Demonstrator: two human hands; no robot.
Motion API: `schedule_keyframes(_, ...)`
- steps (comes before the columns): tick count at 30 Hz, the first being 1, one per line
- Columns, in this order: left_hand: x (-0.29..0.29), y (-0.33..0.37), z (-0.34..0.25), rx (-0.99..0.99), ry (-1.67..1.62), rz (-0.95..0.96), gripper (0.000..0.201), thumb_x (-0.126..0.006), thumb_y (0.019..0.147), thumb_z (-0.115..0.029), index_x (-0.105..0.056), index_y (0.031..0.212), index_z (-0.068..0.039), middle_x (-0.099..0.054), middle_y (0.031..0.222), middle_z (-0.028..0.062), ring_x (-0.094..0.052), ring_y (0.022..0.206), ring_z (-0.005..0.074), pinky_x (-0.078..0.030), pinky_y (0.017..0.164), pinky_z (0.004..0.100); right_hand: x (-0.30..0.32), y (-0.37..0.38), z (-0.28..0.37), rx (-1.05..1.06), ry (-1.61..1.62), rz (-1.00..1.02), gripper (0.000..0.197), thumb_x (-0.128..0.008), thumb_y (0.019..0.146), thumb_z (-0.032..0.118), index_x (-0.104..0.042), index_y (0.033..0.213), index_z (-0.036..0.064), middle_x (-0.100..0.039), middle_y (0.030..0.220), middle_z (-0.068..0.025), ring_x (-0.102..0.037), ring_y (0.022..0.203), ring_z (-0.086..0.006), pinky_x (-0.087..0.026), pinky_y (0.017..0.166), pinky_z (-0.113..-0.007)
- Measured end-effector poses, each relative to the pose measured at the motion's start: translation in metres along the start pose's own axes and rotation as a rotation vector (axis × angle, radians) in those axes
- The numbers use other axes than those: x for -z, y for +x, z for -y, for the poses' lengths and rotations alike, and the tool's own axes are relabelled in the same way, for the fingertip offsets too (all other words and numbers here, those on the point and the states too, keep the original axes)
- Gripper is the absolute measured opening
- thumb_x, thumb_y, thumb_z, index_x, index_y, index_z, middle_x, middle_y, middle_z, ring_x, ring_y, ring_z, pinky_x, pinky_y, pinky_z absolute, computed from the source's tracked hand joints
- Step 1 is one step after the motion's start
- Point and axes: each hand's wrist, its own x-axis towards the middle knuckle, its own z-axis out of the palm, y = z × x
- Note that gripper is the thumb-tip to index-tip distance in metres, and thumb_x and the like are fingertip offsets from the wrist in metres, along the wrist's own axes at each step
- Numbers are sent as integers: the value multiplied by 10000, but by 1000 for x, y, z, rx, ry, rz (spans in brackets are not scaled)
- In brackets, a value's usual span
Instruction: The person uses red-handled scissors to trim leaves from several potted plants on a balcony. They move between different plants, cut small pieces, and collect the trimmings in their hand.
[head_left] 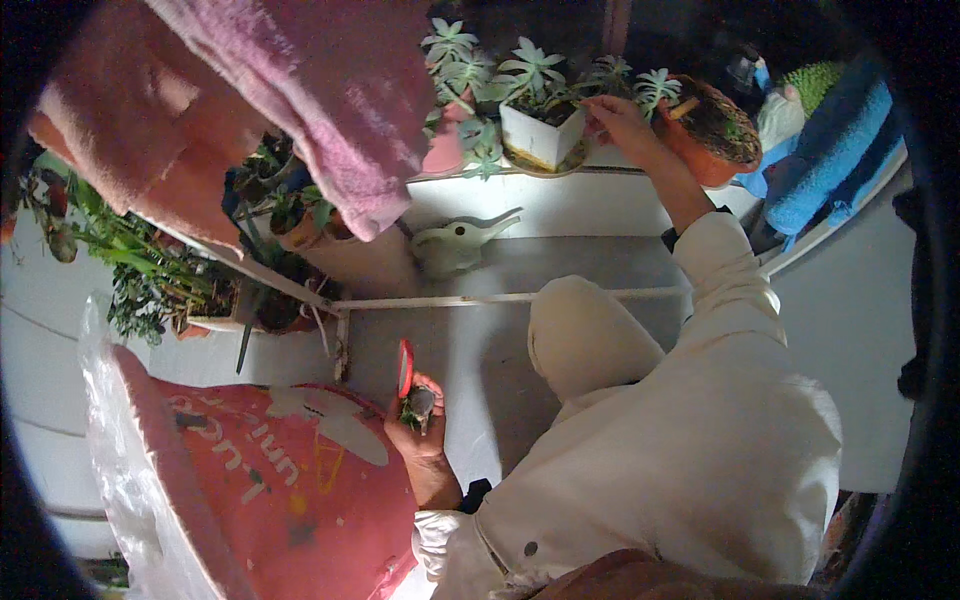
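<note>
My left hand (420,420) is held low in front of me, its fingers curled around a small greenish-grey clump of plant bits (416,405). A thin red-rimmed piece (405,368) sticks up from the same hand; its kind is unclear. Up at the ledge, my right hand (622,128) reaches to the right edge of a white square flowerpot (545,137) with a pale green succulent (533,68) in it. Its fingertips come together by the pot's rim, and what they pinch, if anything, is too small to tell.
Right of that hand stands a round terracotta pot (715,135), then a blue towel (835,150). A green watering can (455,245) sits below the ledge. Pink towels (320,100) hang at the upper left, over a white rack bar (480,300). A red printed bag (290,480) lies lower left.
</note>
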Motion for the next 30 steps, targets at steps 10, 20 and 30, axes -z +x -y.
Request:
schedule_keyframes(10,9,6,-2,-3,57,-75,306,-441,888,-182,-581,1005,64,-613,925,157,-592,859,272,-494,801,388,173,-20,-40,508,-779,-751,250,-609,851,206,-657,1046,56,-683,902,-109,-656,800,-212,-500,711,-301)
schedule_keyframes(20,5,10,2,-1,106,-71,327,-424,898,-209,-570,1011,61,-607,929,158,-589,867,279,-493,783,394,212,-37,-50,237,-1123,-641,235,-594,827,283,-676,1001,148,-656,990,-89,-614,933,-279,-466,830,-365)
schedule_keyframes(30,0,10,3,21,165,-15,346,-407,902,-240,-568,973,57,-602,885,164,-589,833,277,-499,756,357,203,-17,-46,277,-1456,-522,209,-543,833,192,-661,971,88,-637,992,-118,-582,961,-314,-451,850,-400)
